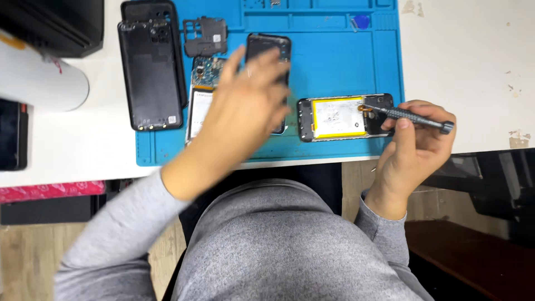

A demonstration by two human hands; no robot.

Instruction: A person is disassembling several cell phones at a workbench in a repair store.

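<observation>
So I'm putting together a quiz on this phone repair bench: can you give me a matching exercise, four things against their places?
Things:
1. screwdriver
2. opened phone with yellow battery
3. black back covers
4. blue pick

Places:
A. top of the blue mat
B. mat's left edge
C. in the right hand
D. mat's lower right, under the tool tip

Pairs: 1-C, 2-D, 3-B, 4-A
</observation>
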